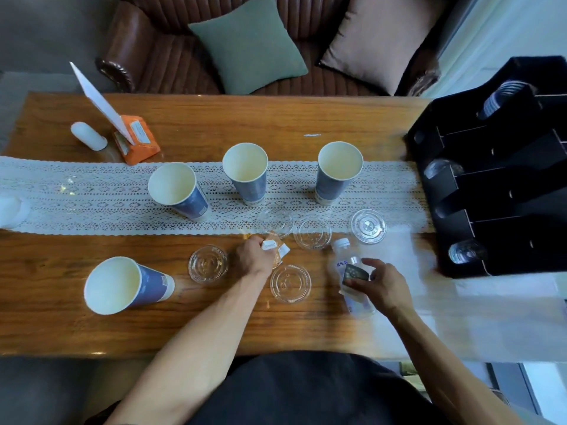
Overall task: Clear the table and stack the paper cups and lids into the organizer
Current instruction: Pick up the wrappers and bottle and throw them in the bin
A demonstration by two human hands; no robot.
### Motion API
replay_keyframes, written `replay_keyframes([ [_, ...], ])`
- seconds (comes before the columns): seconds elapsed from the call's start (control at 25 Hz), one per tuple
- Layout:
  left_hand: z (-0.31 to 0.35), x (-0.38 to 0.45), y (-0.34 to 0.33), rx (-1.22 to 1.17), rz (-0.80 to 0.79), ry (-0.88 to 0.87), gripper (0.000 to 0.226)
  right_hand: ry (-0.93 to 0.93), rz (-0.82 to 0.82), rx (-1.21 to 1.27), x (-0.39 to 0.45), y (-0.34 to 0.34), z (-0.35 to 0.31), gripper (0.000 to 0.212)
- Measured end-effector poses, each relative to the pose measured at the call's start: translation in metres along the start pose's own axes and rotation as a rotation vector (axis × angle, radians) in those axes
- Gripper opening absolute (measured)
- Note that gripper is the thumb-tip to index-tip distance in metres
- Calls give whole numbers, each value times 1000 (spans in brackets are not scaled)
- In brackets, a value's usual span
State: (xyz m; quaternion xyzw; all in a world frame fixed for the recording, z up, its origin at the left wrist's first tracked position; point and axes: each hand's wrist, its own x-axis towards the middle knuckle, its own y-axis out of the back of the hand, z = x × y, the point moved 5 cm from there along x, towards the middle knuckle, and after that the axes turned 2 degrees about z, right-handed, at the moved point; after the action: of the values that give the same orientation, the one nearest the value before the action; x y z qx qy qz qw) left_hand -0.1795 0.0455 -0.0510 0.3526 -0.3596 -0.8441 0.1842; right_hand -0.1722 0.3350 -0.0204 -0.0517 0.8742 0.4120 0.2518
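Several blue paper cups stand open-mouthed on the table: one at the near left (122, 283), three on the lace runner (179, 191) (247, 173) (336, 171). Clear plastic lids lie around them (208, 264) (290, 283) (312, 233) (368, 226) (275, 222). My left hand (256, 257) is closed on an orange-and-white wrapper (276, 248). My right hand (379, 285) pinches a small dark packet (354, 273) above a lying plastic water bottle (352, 274). The black organizer (491, 185) stands at the right, with cups and lids in its slots.
An orange tissue pack (138, 142) with a white card (98, 99) and a white cylinder (89, 136) sit at the far left. A white object (10, 210) lies at the runner's left end. A brown sofa with cushions (248, 44) is behind the table.
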Motion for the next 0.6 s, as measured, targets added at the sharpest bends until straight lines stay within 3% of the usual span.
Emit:
replay_keyframes([
  [0.36,-17,10,0,-259,-214,241,22,-78,-148,143,6,-14,11,39],
  [0.6,-51,-14,24,-508,-197,364,26,-136,-242,401,-8,-11,19,26],
])
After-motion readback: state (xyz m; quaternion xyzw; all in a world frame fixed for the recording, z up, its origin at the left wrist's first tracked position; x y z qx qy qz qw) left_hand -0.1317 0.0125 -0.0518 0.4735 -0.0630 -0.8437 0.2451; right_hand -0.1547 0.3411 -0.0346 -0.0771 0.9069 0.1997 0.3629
